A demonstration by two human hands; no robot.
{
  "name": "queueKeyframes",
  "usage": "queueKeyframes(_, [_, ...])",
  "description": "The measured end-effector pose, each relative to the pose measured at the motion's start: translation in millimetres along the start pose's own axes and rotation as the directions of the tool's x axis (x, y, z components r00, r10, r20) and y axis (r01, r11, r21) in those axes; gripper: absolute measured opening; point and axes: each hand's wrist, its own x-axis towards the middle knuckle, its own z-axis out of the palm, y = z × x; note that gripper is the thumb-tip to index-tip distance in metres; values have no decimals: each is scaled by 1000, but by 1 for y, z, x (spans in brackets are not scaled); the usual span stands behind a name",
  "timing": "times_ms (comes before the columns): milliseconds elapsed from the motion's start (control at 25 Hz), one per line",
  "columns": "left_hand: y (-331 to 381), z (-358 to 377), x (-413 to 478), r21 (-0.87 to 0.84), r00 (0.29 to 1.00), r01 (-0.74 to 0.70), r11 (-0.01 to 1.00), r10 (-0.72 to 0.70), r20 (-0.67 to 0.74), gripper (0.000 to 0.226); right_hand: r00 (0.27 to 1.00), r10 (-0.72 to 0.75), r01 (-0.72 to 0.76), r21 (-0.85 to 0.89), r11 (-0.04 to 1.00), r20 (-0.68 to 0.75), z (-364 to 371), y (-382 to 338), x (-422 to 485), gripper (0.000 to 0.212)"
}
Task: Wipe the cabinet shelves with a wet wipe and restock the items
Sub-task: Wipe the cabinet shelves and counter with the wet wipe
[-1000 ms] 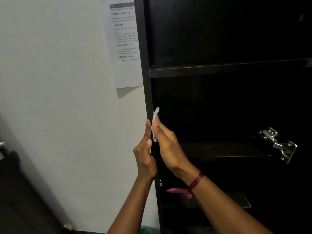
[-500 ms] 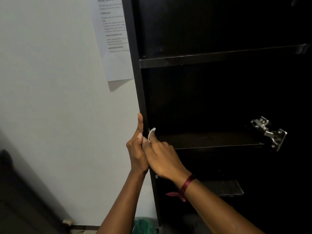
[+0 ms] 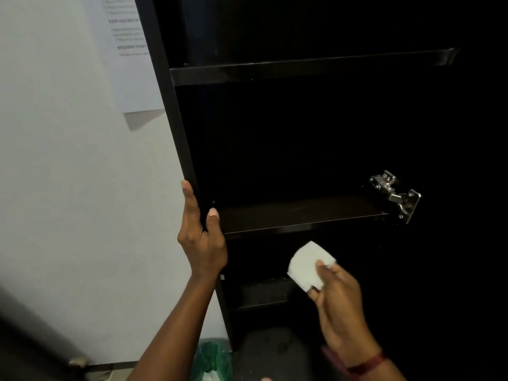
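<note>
A white wall (image 3: pixel 68 188) fills the left of my view. A printed sheet of paper (image 3: pixel 132 64) is stuck to it high up; the print is too blurred for me to read, and the sheet's loose lower edge throws a shadow on the wall. Down by the floor sits something green and crinkled (image 3: pixel 213 358), like a plastic bag, with a bit of white in it. A dark blurred shape (image 3: pixel 27 339) crosses the lower left corner, and a small pale knob (image 3: pixel 78 362) shows at the foot of the wall.
</note>
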Motion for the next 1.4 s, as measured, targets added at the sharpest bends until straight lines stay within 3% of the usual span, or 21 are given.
queueKeyframes(80, [-5,6,-5,80,999,36,996,-33,-34,60,995,-1,14,129,991,-97,-26,-16,22,21])
queueKeyframes(200, [-5,12,-8,126,978,201,971,-191,-85,64,993,29,9,322,947,-115,-40,-41,48,20])
queueKeyframes(280, [-7,10,-11,126,970,237,963,-227,-87,55,998,22,6,415,910,-62,-43,-53,61,18])
queueKeyframes(400, [-6,11,-9,132,965,258,957,-250,-77,53,996,-18,-31,515,857,90,-41,-73,70,46])
queueKeyframes(520, [-5,8,-9,174,965,263,949,-255,-65,52,979,-55,-91,665,741,196,-32,-87,70,28])
queueKeyframes(640, [-4,5,-8,185,967,255,949,-251,-41,49,970,-38,-131,654,745,238,-17,-89,72,17])
queueKeyframes(760, [-3,4,-8,191,966,256,948,-256,-27,48,942,-30,-198,627,753,334,-6,-83,77,50])
queueKeyframes(840, [-2,2,-9,182,969,246,952,-247,-16,45,923,28,-271,595,757,385,3,-76,75,60])
queueKeyframes(920, [-5,0,-8,190,969,243,951,-248,4,43,895,77,-328,532,780,440,8,-63,69,50])
queueKeyframes(1040, [-5,-3,-8,213,970,234,949,-242,11,43,853,81,-358,466,809,515,3,-51,59,13])
queueKeyframes(1120, [-6,-2,-7,212,971,229,950,-238,20,45,856,47,-338,487,805,515,-4,-51,59,8])
queueKeyframes(1280, [-11,-2,-9,190,966,247,950,-257,30,47,901,4,-252,519,817,433,-4,-51,67,25])
queueKeyframes(1400, [-14,-5,-9,155,965,243,957,-255,60,48,916,7,-253,565,785,401,19,-51,71,63])
